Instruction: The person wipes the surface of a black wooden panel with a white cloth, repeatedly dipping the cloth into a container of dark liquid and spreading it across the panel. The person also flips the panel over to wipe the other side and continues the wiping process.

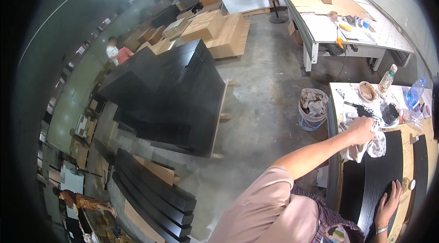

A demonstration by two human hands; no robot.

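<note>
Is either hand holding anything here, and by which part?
The left hand holds a whitish cloth by its bunched upper part; the right hand grips nothing and rests on a black panel.

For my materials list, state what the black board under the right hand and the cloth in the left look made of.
Black board: probably wood or wood-based, satin black finish; fine lengthwise streaks and sheen show. Cloth: soft fabric, matte; limp folds show, fibre unclear.
</note>
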